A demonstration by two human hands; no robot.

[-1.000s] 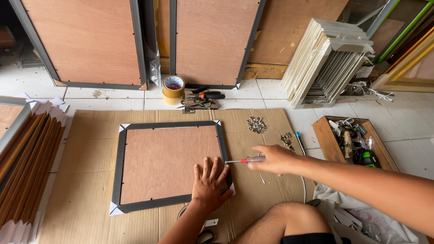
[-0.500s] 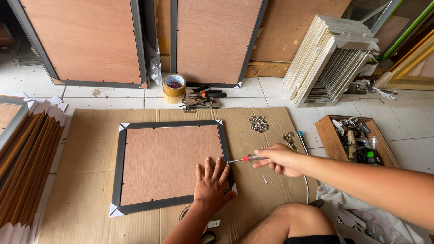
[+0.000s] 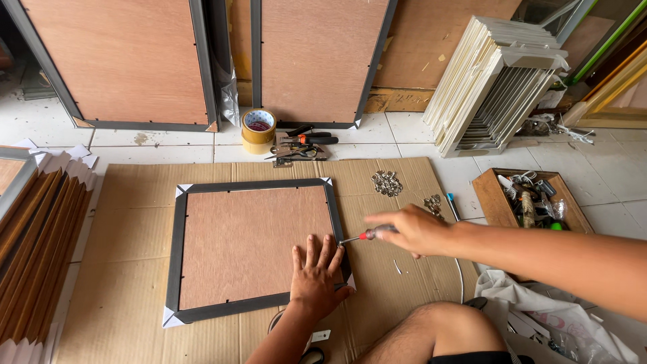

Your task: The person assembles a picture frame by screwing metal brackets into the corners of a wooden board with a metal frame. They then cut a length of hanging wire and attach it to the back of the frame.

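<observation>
The picture frame [image 3: 253, 249] lay face down, its brown backing board up, on a sheet of cardboard [image 3: 128, 229] spread over the white tiled floor [image 3: 606, 182]. The left hand [image 3: 315, 275] rested flat on the frame's lower right corner, fingers spread and pressing down. The right hand [image 3: 414, 229] was closed around a red-handled screwdriver [image 3: 367, 236], whose tip met the frame's right edge just above the left hand. Two small heaps of metal fittings [image 3: 387, 183] lay on the cardboard near the right hand. Beyond the cardboard's far edge stood a roll of brown tape [image 3: 259, 129] beside some hand tools [image 3: 303, 143]. A wooden box [image 3: 495, 202] of oddments sat on the tiles to the right. Large framed boards [image 3: 125, 64] leaned against the far wall, with a stack of white frames [image 3: 485, 84] at right and a row of brown frames [image 3: 30, 243] at left.
</observation>
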